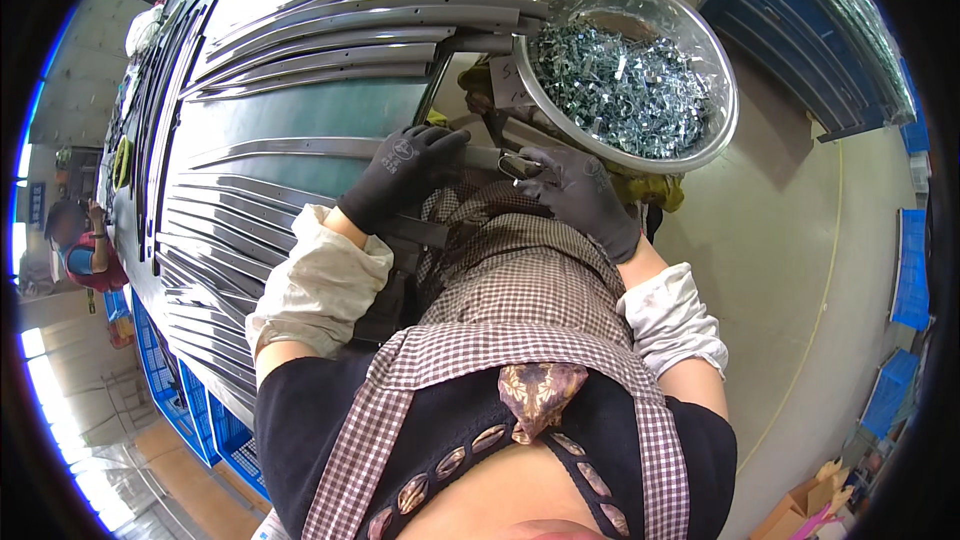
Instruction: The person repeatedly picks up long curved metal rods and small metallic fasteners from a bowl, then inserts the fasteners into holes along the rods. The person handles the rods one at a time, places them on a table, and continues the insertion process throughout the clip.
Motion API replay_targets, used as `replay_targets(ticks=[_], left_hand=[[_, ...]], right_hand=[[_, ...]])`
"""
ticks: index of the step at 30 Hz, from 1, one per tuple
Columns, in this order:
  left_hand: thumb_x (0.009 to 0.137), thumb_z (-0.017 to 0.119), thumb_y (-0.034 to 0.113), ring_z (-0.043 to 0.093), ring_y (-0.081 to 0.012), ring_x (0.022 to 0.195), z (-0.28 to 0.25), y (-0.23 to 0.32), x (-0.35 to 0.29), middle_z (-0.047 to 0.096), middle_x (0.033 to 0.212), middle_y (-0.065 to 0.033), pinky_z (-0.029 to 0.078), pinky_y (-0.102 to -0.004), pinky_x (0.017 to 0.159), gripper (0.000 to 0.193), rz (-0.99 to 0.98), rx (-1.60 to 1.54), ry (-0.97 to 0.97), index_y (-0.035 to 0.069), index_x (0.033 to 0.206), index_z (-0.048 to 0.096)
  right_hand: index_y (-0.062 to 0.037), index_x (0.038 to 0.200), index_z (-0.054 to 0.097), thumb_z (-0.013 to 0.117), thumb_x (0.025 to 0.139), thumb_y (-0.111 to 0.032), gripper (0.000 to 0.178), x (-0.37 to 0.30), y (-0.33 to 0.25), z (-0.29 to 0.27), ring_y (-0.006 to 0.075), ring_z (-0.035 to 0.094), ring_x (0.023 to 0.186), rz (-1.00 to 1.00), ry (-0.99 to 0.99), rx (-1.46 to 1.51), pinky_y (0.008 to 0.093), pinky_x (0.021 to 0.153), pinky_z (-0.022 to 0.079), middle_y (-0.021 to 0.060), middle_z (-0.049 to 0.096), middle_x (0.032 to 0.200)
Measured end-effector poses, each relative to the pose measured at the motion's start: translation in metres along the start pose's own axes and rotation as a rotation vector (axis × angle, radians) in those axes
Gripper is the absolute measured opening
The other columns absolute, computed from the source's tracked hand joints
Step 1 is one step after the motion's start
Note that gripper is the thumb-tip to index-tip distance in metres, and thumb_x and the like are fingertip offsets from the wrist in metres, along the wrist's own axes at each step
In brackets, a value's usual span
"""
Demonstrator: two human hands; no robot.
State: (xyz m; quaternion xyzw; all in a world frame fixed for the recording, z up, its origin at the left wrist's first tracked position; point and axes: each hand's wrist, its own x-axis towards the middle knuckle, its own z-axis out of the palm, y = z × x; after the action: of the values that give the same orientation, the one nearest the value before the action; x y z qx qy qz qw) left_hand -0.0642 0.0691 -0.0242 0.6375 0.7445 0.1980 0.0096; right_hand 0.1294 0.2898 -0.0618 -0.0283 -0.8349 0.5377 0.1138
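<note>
My left hand [402, 172], in a dark grey work glove, is closed over a long dark strip [290, 147] near its right end. That strip runs from the table out over my lap. My right hand [580, 195], gloved alike, pinches a small shiny metal clip [514, 166] at the strip's right end. Whether the clip is seated on the strip cannot be made out. A large clear round tub [728, 100] with many small metal clips [620, 85] stands just beyond my right hand.
More dark strips [370, 18] lie in rows on the green table [310, 115], some overhanging its right edge. Blue crates [180, 395] stand along its left side. A blue metal cabinet [800, 40] is at the far right. Another person [85, 250] is at the far left.
</note>
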Motion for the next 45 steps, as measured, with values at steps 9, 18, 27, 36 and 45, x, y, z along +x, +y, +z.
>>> replay_targets(ticks=[9, 18, 27, 36, 45], left_hand=[[0.082, 0.070, 0.015, 0.067, -0.0333, 0.091, -0.002, 0.011, 0.000, 0.069, 0.102, -0.0112, 0.055, -0.0429, 0.075, 0.041, 0.053, -0.013, -0.076, 0.008, 0.122, 0.061], [0.083, 0.071, 0.016, 0.068, -0.0324, 0.092, -0.005, 0.007, 0.003, 0.070, 0.105, -0.0104, 0.056, -0.0409, 0.077, 0.043, 0.007, -0.019, -0.068, 0.010, 0.124, 0.060], [0.085, 0.068, 0.018, 0.068, -0.0296, 0.093, -0.008, 0.008, 0.004, 0.070, 0.105, -0.0082, 0.055, -0.0398, 0.077, 0.037, 0.033, 0.049, -0.059, 0.011, 0.121, 0.061], [0.083, 0.073, 0.020, 0.070, -0.0316, 0.090, -0.007, 0.007, 0.003, 0.072, 0.106, -0.0121, 0.056, -0.0402, 0.076, 0.040, 0.027, -0.019, -0.080, 0.010, 0.121, 0.065], [0.086, 0.072, 0.016, 0.070, -0.0310, 0.092, -0.025, 0.012, -0.016, 0.073, 0.100, -0.0140, 0.055, -0.0381, 0.079, 0.025, -0.138, -0.291, -0.247, 0.005, 0.109, 0.072]], right_hand=[[-0.0027, 0.118, 0.068, 0.075, 0.087, -0.012, 0.034, 0.025, 0.001, 0.004, 0.0190, 0.069, 0.086, -0.133, -0.163, -0.176, 0.0324, 0.077, 0.054, 0.0118, 0.072, 0.102], [-0.0019, 0.100, 0.066, 0.063, 0.095, -0.023, 0.022, 0.016, 0.002, 0.006, 0.0340, 0.066, 0.083, -0.073, 0.001, -0.298, 0.0401, 0.073, 0.051, 0.0168, 0.068, 0.090], [-0.0051, 0.096, 0.066, 0.059, 0.094, -0.022, 0.019, -0.004, -0.003, -0.007, 0.0338, 0.066, 0.080, 0.012, -0.108, -0.311, 0.0434, 0.071, 0.051, 0.0152, 0.067, 0.085], [-0.0051, 0.095, 0.064, 0.058, 0.096, -0.024, 0.020, 0.024, -0.022, -0.002, 0.0352, 0.065, 0.075, -0.111, -0.273, -0.535, 0.0449, 0.067, 0.051, 0.0163, 0.064, 0.078], [-0.0090, 0.094, 0.067, 0.061, 0.095, -0.036, 0.028, 0.010, -0.019, -0.039, 0.0324, 0.067, 0.068, -0.123, -0.158, -0.537, 0.0443, 0.067, 0.054, 0.0131, 0.069, 0.077]])
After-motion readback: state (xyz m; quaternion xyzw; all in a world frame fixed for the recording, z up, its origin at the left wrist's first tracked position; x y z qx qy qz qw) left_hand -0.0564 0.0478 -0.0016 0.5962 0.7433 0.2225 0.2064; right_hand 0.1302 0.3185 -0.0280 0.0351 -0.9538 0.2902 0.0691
